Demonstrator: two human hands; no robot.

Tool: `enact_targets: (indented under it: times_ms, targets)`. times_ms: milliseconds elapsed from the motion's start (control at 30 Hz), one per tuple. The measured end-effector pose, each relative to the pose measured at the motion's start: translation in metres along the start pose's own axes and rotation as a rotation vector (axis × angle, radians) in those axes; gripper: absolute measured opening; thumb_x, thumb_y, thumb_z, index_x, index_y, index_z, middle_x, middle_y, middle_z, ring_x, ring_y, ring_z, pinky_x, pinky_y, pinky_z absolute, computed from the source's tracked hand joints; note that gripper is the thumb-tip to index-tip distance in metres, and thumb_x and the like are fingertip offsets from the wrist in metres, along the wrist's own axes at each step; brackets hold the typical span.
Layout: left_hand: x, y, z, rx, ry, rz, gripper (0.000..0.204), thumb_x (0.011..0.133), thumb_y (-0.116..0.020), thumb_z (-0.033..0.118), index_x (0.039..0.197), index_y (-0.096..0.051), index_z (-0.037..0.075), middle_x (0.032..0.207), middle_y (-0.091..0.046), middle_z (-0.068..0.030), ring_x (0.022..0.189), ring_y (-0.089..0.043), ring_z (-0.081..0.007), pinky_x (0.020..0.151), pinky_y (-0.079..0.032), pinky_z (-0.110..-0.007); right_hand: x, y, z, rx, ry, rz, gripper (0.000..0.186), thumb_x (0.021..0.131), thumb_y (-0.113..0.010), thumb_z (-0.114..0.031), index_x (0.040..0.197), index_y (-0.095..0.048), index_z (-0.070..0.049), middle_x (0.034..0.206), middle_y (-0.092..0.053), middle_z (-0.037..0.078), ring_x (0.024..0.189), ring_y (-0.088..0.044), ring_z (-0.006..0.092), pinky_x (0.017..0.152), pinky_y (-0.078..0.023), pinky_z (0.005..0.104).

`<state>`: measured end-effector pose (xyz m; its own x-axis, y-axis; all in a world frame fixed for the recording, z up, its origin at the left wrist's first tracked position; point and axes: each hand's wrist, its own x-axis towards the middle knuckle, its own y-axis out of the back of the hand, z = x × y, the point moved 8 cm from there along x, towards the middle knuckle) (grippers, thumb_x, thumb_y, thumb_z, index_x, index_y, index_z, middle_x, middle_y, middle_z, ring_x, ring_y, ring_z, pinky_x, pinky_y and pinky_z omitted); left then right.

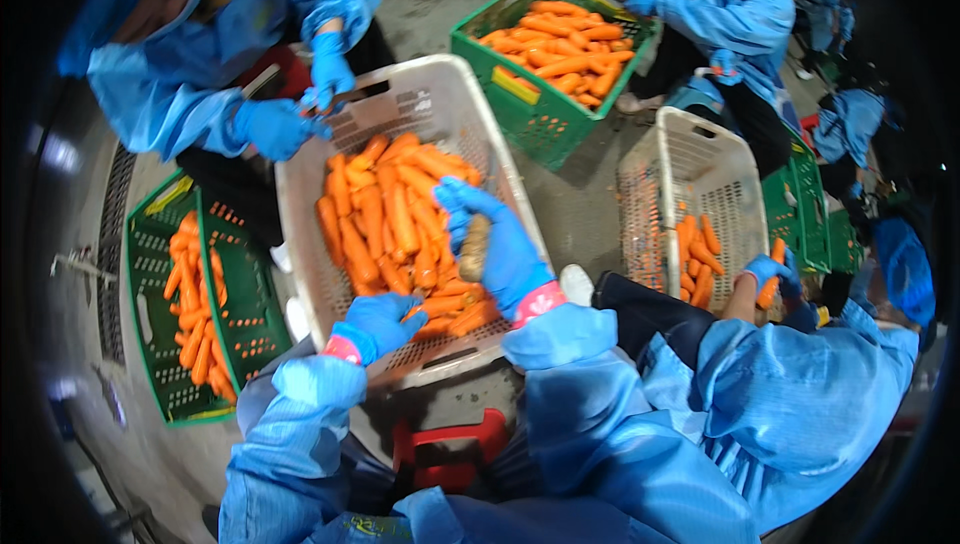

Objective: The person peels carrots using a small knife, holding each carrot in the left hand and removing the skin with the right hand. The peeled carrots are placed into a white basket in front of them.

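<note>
Between my arms stands a white plastic crate [505, 159] with a heap of orange carrots [385, 199] in it. My right hand [505, 254], in a blue glove, is raised over the carrots at the crate's right side. It is closed round a tan-brown, stubby handle [476, 249]; the far end of that tool is hidden. At the crate's near left side my left hand [378, 328], also gloved in blue, hovers by the nearest carrots. Its thumb and forefinger stand apart, with nothing seen between them.
Across the crate a co-worker's gloved hands [290, 124] work over its far left corner. Green crates of carrots stand at the left [165, 384] and far right [550, 129]. A second white crate [665, 159] is beside another worker. A red stool [450, 444] sits below.
</note>
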<state>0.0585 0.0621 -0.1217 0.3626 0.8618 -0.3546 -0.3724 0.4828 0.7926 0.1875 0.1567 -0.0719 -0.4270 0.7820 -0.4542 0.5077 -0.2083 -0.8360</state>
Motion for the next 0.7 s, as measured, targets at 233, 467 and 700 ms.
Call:
enact_targets:
  times_ms: [233,467,700]
  targets:
    - [-0.002,0.001,-0.01,0.048,0.051,0.015,0.042,0.087,-0.053,0.046,0.115,-0.063,0.016,0.087,-0.066,-0.0109,0.08,-0.064,-0.0298,0.072,-0.051,-0.038,-0.002,0.008,-0.003,0.068,-0.087,-0.022,0.033,0.089,-0.054,-0.011,0.121,-0.055,-0.003,0.1,-0.067,0.009,0.056,-0.055,0.0101,0.05,-0.049,0.0229]
    - [0.012,-0.025,-0.016,0.002,0.144,-0.119,0.046,0.086,-0.054,0.049,0.116,-0.062,0.015,0.095,-0.066,-0.0121,0.087,-0.063,-0.0304,0.079,-0.049,-0.038,-0.011,0.016,-0.021,0.02,0.003,-0.022,0.026,0.087,-0.06,-0.014,0.111,-0.059,-0.005,0.095,-0.068,0.006,0.06,-0.057,0.0081,0.05,-0.048,0.0214]
    - [0.057,-0.146,-0.074,-0.288,0.318,-0.513,0.051,0.088,-0.045,0.05,0.119,-0.059,0.012,0.122,-0.058,-0.0138,0.114,-0.054,-0.031,0.095,-0.042,-0.039,-0.013,0.0,-0.014,0.017,0.019,-0.048,0.033,0.086,-0.06,-0.014,0.117,-0.056,-0.004,0.102,-0.066,0.007,0.061,-0.056,0.0086,0.051,-0.048,0.0212]
